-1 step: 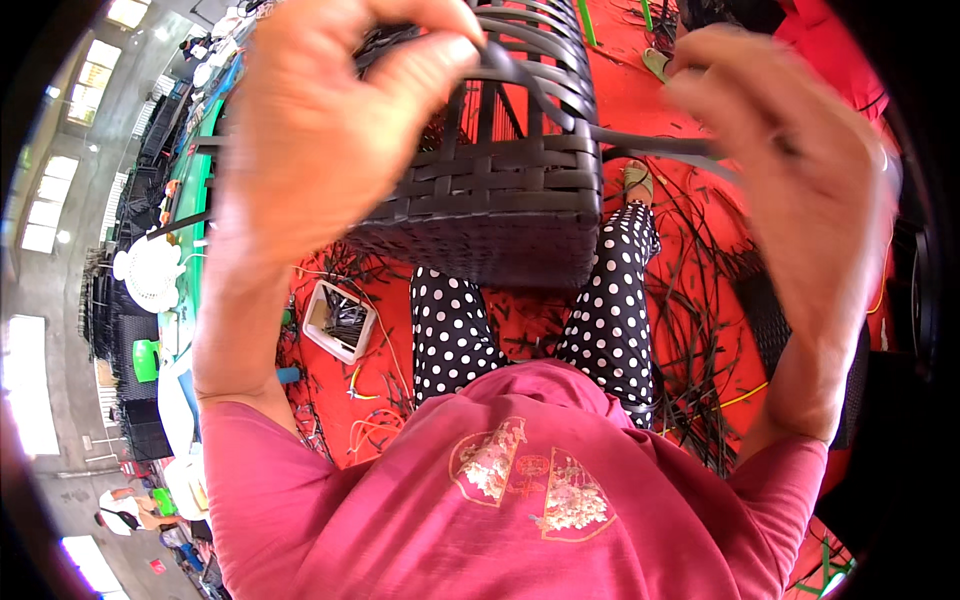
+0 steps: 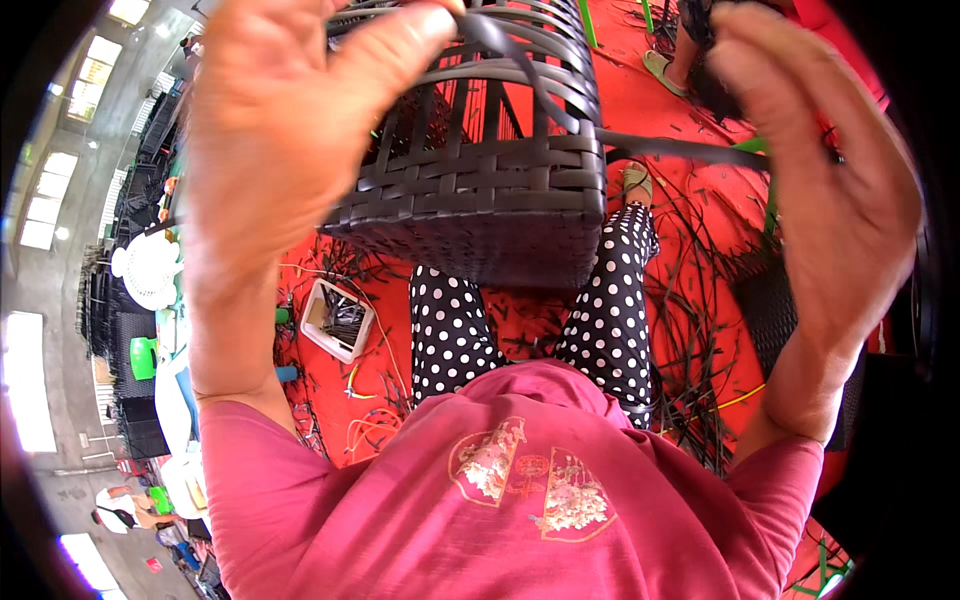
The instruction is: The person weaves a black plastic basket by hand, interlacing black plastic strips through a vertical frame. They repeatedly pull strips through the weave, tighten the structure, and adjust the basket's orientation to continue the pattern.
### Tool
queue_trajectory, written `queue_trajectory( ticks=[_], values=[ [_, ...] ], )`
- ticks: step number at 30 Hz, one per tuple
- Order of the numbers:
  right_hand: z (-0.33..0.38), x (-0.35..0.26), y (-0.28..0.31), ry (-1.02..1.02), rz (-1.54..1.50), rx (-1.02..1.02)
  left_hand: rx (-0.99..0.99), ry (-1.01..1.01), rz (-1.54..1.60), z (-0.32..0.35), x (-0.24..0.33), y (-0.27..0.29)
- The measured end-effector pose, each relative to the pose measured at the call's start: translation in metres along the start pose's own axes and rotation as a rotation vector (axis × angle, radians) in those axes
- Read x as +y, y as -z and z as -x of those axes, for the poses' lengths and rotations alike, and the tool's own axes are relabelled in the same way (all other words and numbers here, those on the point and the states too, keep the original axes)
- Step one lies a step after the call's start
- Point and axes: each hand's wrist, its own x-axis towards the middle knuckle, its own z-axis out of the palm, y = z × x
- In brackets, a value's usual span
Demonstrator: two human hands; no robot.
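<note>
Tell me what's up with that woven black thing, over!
Left grip pinches dark strip. Right grip blurred, hold unclear. Black woven piece ahead, gaps showing. Loose strips on red floor.

Left hand [image 2: 275, 115] shifted up and leftward, right hand [image 2: 835, 160] swung outward right, gap between them wider; longer run of dark strip [image 2: 680, 147] now showing right of basket [image 2: 480, 170], plus more of a co-worker's sandalled foot [image 2: 664, 74] uncovered beyond.

I see open air between the right hand [image 2: 835, 175] and the woven black frame [image 2: 480, 182], crossed by a dark strip [image 2: 690, 149].
</note>
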Motion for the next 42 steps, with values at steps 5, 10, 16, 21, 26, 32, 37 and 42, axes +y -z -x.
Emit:
queue_trajectory(
  ticks=[5,10,16,21,26,32,37,42],
  values=[
    [-0.011,-0.013,-0.034,-0.085,-0.608,-0.142,0.01,-0.274,0.173,0.002,-0.007,-0.002],
    [-0.019,-0.011,-0.032,-0.152,-0.369,-0.194,0.066,0.043,-0.058,0.035,-0.01,-0.006],
    [-0.033,0.0,-0.036,-0.03,-0.046,-0.515,-0.298,-0.024,-0.617,0.048,-0.028,-0.014],
    [-0.05,0.007,-0.05,0.153,0.147,-0.629,-0.287,-0.115,-0.686,0.039,-0.038,-0.029],
    [-0.049,-0.003,-0.06,0.263,0.11,-0.649,-0.296,0.027,-0.244,0.039,-0.06,-0.025],
    [-0.047,-0.007,-0.06,0.47,-0.032,-0.087,-0.098,0.081,-0.312,0.05,-0.039,-0.014],
    [-0.034,-0.012,-0.08,-0.209,-0.41,-0.447,0.003,-0.057,-0.26,0.039,-0.035,0.022],
    [-0.046,-0.022,-0.075,-0.295,-0.483,-0.503,0.056,0.032,-0.152,0.061,-0.048,0.024]
  ],
)
